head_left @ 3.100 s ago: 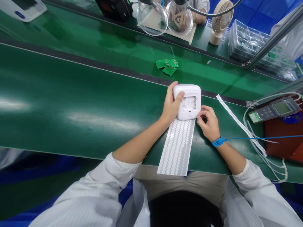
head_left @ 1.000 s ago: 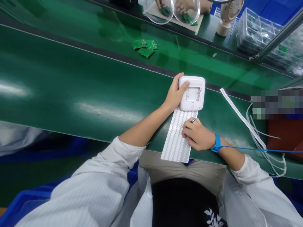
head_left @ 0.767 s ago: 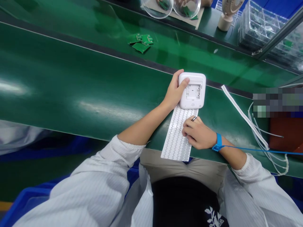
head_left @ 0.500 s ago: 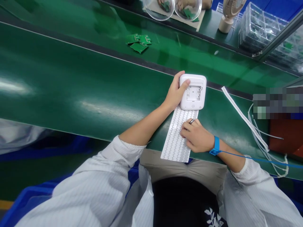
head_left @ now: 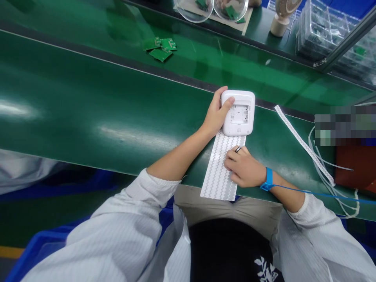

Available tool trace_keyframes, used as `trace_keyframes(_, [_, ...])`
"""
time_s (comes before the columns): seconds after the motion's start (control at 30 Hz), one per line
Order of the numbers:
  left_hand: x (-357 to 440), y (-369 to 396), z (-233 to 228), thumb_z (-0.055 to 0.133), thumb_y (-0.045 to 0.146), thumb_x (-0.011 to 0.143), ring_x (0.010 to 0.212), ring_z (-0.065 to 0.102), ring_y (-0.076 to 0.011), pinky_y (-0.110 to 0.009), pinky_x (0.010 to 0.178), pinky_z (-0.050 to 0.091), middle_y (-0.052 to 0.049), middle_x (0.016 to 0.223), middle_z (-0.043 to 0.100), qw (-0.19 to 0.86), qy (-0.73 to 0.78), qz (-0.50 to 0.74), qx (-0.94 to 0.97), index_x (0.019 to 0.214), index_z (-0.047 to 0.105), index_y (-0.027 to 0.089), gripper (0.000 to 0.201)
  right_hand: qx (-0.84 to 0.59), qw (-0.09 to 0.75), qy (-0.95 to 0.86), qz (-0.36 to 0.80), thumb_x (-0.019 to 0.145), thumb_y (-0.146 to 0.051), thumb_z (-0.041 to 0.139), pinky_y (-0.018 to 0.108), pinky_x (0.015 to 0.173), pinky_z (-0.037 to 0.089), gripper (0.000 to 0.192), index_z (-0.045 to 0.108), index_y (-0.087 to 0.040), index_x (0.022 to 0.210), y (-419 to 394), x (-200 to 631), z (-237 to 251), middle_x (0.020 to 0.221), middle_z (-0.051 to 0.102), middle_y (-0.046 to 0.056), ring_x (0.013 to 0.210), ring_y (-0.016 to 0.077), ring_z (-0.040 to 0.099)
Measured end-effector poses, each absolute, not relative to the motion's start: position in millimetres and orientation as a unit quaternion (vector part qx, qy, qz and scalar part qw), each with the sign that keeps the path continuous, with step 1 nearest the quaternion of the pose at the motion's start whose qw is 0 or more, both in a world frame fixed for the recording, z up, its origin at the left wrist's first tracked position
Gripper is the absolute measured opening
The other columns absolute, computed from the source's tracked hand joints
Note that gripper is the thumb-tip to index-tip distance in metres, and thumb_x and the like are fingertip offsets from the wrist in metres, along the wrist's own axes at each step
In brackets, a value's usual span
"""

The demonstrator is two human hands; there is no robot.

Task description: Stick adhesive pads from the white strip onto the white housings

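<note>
My left hand [head_left: 217, 112] grips a white square plastic device [head_left: 246, 127] by its left side, thumb on its face. The device shows an open battery compartment and a small patch of speaker holes. Under its lower edge lies a white sheet of stickers [head_left: 216, 172] with rows of small grey marks; the sheet's near end hangs past the table edge. Over the right side of this sheet, my right hand [head_left: 245, 166] is closed, its fingertips curled down and pressed together. Whatever is between those fingertips is hidden.
Several green circuit boards [head_left: 161, 49] lie on the green belt [head_left: 96, 35] behind the table. A narrow white strip [head_left: 304, 145] and pale cables lie at right beside a reddish-brown box [head_left: 352, 166]. A small fan [head_left: 280, 23] and clear plastic trays [head_left: 320, 35] stand on the shelf.
The green circuit boards have shifted left along the belt. Both hands, the device and the sticker sheet stay nearly in place; the view has moved slightly.
</note>
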State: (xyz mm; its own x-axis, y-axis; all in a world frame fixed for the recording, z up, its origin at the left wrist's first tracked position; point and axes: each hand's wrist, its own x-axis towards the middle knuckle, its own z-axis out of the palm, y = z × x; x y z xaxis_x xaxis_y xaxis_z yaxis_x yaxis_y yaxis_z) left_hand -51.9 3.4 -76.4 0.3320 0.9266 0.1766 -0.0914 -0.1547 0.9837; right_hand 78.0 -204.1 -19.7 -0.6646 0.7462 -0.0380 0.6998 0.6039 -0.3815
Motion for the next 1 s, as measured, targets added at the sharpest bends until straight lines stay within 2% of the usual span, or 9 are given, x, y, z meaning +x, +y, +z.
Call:
trace_keyframes(0.2, [-53.8, 5.4, -78.0, 0.075, 0.079, 0.101, 0.159, 0.060, -0.0392, -0.051, 0.131, 0.053, -0.008, 0.169, 0.065, 0.547, 0.338, 0.463, 0.611, 0.156, 0.061, 0.036, 0.071, -0.390, 0.128, -0.882, 0.232, 0.090, -0.011, 0.061, 0.051, 0.099, 0.042, 0.020, 0.065, -0.021, 0.107, -202.5, 85.8, -24.2, 0.118, 0.068, 0.013, 0.111, 0.0347, 0.053])
trace_keyframes(0.33, [-52.4, 5.6, -79.4, 0.074, 0.077, 0.102, 0.157, 0.063, -0.0380, -0.050, 0.130, 0.054, -0.009, 0.166, 0.067, 0.551, 0.341, 0.458, 0.609, 0.158, 0.059, 0.036, 0.071, -0.386, 0.149, -0.875, 0.250, 0.091, -0.010, 0.060, 0.051, 0.101, 0.043, 0.025, 0.065, -0.021, 0.113, -201.5, 89.3, -26.3, 0.117, 0.068, 0.012, 0.112, 0.0343, 0.054])
trace_keyframes(0.5, [-51.0, 6.5, -80.5, 0.074, 0.077, 0.102, 0.157, 0.063, -0.0369, -0.048, 0.130, 0.054, -0.009, 0.167, 0.067, 0.549, 0.338, 0.462, 0.610, 0.157, 0.060, 0.036, 0.069, -0.394, 0.163, -0.870, 0.249, 0.097, -0.013, 0.059, 0.050, 0.100, 0.045, 0.020, 0.065, -0.020, 0.115, -202.0, 91.6, -28.7, 0.117, 0.066, 0.013, 0.109, 0.0325, 0.054])
trace_keyframes(0.83, [-51.1, 6.3, -78.2, 0.073, 0.080, 0.102, 0.163, 0.057, -0.0393, -0.052, 0.136, 0.048, -0.009, 0.173, 0.062, 0.539, 0.344, 0.455, 0.620, 0.157, 0.059, 0.035, 0.072, -0.438, 0.141, -0.862, 0.214, 0.101, -0.016, 0.060, 0.049, 0.092, 0.047, 0.011, 0.069, -0.016, 0.106, -209.1, 83.4, -22.4, 0.118, 0.062, 0.017, 0.103, 0.0326, 0.052])
trace_keyframes(1.0, [-52.7, 6.7, -79.0, 0.070, 0.080, 0.104, 0.165, 0.055, -0.0397, -0.053, 0.137, 0.046, -0.009, 0.173, 0.061, 0.543, 0.333, 0.450, 0.626, 0.159, 0.057, 0.036, 0.072, -0.467, 0.122, -0.855, 0.190, 0.104, -0.018, 0.058, 0.050, 0.092, 0.047, 0.013, 0.071, -0.015, 0.103, -215.1, 76.0, -18.5, 0.117, 0.062, 0.019, 0.105, 0.0344, 0.051])
